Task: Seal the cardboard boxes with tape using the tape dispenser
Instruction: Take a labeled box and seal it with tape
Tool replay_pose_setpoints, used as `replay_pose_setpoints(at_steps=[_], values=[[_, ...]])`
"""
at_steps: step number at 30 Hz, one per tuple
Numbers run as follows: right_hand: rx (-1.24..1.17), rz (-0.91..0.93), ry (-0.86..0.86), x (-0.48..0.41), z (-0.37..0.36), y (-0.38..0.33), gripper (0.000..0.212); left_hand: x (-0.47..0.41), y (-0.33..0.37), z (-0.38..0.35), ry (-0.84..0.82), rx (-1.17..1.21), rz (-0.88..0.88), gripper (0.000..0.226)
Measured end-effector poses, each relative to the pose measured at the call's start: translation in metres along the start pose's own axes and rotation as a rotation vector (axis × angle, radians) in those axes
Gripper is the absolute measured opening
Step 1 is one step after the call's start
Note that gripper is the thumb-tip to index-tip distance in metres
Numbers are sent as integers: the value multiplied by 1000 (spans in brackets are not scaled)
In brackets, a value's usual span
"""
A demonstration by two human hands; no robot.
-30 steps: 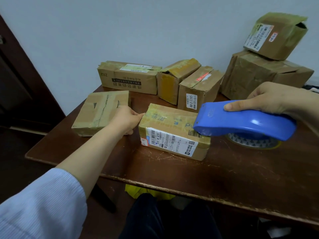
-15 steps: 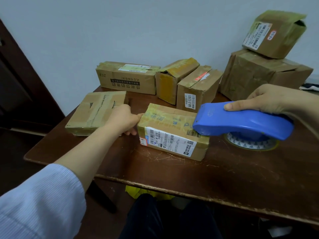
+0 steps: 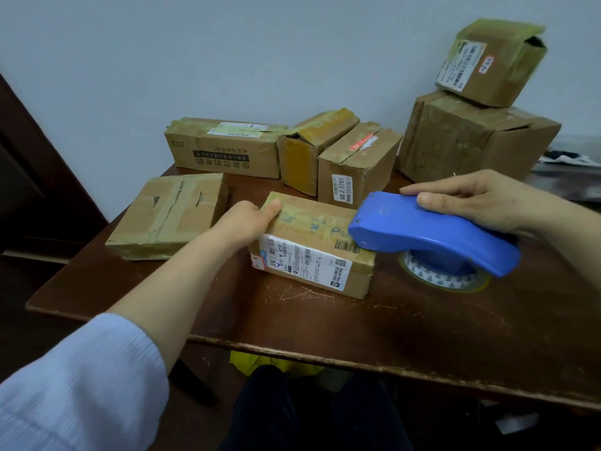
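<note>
Our left grip (image 3: 245, 222) pinches the box (image 3: 312, 236) at its end, thumb on top. Our right grip (image 3: 481, 200) is wrapped around the dispenser (image 3: 435, 237), whose nose sits on the box's opposite end, just ahead of that grip. Best now, we reckon: press down firmly and draw straight toward the left grip, keeping the box pinned to the counter (image 3: 390, 323).

Near edge, scratched brown wooden table (image 3: 422, 327): bare strip across the full width, open to approach.
Centre: small labelled cardboard box (image 3: 312, 242); blue plastic tape dispenser (image 3: 432, 232) over its right end.
Left edge: flat taped cardboard box (image 3: 169, 219); the gap to the centre box is filled by the left hand (image 3: 244, 219).
Far edge: row of three cardboard boxes (image 3: 309, 148), closely packed.
Far right corner: large cardboard box (image 3: 461, 138) with a smaller cardboard box (image 3: 491, 60) stacked on it.
</note>
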State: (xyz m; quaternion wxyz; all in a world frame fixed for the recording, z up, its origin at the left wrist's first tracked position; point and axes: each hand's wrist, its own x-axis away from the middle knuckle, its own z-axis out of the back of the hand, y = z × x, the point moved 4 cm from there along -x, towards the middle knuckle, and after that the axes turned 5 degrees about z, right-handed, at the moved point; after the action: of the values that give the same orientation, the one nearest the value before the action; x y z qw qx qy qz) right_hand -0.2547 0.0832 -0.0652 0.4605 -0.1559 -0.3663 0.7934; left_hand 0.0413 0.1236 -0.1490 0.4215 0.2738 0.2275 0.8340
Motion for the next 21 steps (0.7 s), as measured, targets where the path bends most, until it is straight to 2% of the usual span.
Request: replay_pose_setpoints(at_steps=[1,2,3,5,7,9,12,17,21], values=[[-15,24,14,1,-1,3,36,2,1,1,-14,-59,20,64],[-38,44,23,2,-2,5,35,3,3,3,31,-220,20,69],[-73,55,18,3,-3,8,38,7,9,6,138,-429,-2,71],[-126,55,-42,6,-4,13,50,22,34,4,330,-661,-184,66],[-61,66,-126,6,-3,14,68,32,54,-13,282,-653,-328,65],[102,80,-233,6,-5,15,90,32,57,-35,133,-639,-311,70],[324,84,-319,8,-8,18,114,25,55,-47,88,-658,-283,75],[405,126,-275,9,-13,25,108,15,54,-43,75,-680,-316,80],[399,55,-296,32,0,46,107,11,54,-42,61,-693,-344,81]])
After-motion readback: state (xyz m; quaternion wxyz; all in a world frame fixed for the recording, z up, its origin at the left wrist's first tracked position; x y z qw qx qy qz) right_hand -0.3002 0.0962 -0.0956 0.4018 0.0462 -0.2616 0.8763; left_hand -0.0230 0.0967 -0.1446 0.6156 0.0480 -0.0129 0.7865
